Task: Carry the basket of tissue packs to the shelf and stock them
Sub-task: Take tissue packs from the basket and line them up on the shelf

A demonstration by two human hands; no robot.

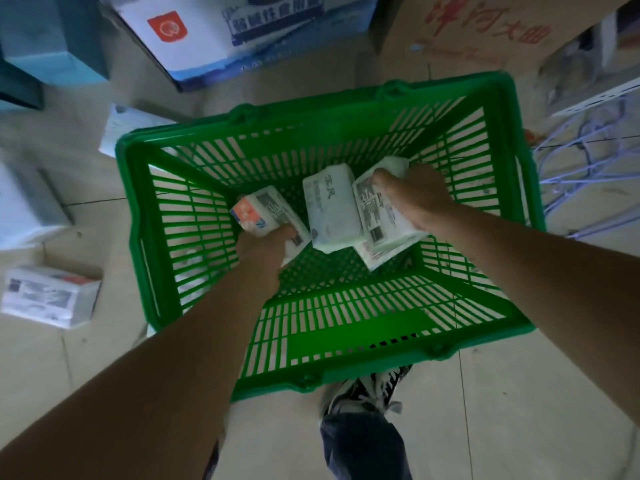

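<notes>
Inside the green basket (346,327), my left grip (265,249) holds one tissue pack (263,211) (red corner); my right grip (415,199) holds another pack (377,216).

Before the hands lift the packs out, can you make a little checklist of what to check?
1. Left hand grips a pack: ok.
2. Right hand grips a pack: ok.
3. Middle pack lies loose in the basket, not held: ok.
4. Basket stands flat on the floor: cannot tell.
5. Shelf to stock is in view: not ok, only boxes around.
6. Stray pack on the floor outside the basket: not ok.
</notes>
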